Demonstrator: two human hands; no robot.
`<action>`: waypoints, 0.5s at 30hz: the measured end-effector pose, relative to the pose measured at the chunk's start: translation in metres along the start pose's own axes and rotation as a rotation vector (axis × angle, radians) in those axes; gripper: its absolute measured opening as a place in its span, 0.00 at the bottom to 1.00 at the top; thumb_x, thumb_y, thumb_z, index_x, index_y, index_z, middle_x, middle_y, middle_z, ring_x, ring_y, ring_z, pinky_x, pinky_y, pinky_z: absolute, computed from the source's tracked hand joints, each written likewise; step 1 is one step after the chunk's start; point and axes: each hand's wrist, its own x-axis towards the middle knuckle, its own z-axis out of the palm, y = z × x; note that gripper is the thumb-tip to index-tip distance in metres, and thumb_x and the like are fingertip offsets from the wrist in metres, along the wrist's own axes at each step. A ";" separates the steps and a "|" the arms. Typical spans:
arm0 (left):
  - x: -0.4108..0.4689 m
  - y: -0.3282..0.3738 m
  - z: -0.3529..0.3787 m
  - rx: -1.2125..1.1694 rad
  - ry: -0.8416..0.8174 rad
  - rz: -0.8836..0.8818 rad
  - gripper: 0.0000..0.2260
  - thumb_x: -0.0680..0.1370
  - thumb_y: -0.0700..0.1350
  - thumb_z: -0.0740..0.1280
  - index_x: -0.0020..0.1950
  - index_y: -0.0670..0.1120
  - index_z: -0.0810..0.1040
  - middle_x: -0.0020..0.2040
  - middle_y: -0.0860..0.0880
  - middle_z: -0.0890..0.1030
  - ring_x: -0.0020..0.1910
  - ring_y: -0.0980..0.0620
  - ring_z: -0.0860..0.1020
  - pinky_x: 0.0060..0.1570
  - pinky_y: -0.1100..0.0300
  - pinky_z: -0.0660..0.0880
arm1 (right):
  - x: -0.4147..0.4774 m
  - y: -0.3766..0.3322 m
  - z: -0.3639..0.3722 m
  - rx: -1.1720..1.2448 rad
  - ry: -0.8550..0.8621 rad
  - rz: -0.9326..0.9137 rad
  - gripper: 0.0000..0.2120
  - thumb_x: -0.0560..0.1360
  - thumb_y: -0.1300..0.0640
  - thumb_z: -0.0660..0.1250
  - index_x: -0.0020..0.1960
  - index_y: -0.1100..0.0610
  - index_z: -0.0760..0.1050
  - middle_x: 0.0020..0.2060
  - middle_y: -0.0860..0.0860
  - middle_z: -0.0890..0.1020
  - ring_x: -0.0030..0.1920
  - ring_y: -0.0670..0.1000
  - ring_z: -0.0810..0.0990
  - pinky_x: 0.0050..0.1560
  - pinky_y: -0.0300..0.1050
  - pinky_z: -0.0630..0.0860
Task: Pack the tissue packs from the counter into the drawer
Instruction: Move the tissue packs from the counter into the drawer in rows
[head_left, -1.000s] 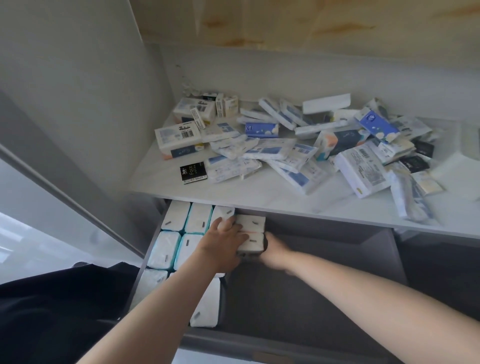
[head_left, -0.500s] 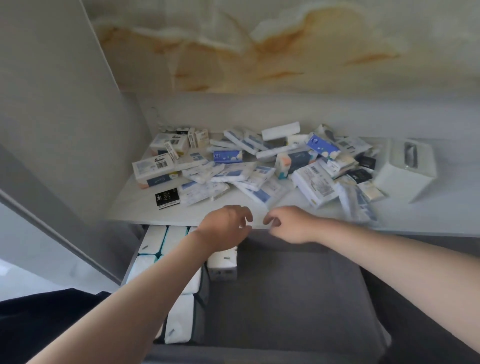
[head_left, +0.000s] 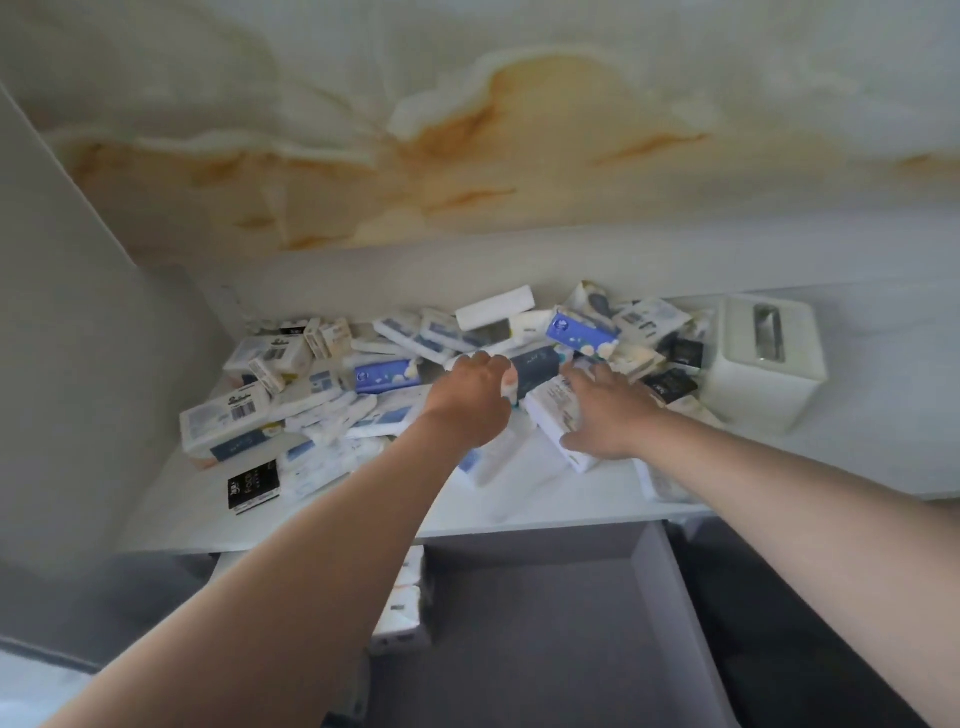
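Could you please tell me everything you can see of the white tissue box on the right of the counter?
The white tissue box is squarish and smooth, seemingly plastic, with rounded edges and a long rectangular slot in its top. It stands upright on the pale counter, right of the pile of tissue packs, clear of the left hand and right hand. Whether the nearest black pack touches it is unclear.

left hand (head_left: 467, 400), right hand (head_left: 608, 415), among tissue packs (head_left: 387, 375)
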 end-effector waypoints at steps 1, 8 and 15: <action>0.009 -0.001 0.004 0.016 -0.010 -0.005 0.19 0.78 0.45 0.63 0.69 0.50 0.69 0.65 0.47 0.72 0.64 0.46 0.71 0.60 0.51 0.71 | 0.008 -0.001 0.003 -0.007 0.017 -0.037 0.45 0.71 0.41 0.69 0.79 0.49 0.48 0.75 0.58 0.59 0.72 0.62 0.64 0.66 0.56 0.67; 0.051 -0.001 0.039 -0.011 -0.065 -0.060 0.26 0.79 0.51 0.64 0.75 0.47 0.60 0.71 0.45 0.65 0.69 0.44 0.67 0.63 0.49 0.69 | 0.040 -0.016 0.015 0.113 -0.008 -0.025 0.47 0.73 0.46 0.68 0.79 0.48 0.38 0.78 0.58 0.50 0.77 0.61 0.54 0.69 0.62 0.61; 0.059 -0.010 0.042 -0.032 0.073 -0.136 0.17 0.78 0.48 0.63 0.66 0.46 0.73 0.61 0.44 0.73 0.60 0.44 0.71 0.56 0.51 0.71 | 0.044 -0.007 0.013 0.329 0.037 -0.039 0.47 0.71 0.49 0.67 0.79 0.46 0.40 0.76 0.53 0.58 0.75 0.57 0.58 0.69 0.58 0.64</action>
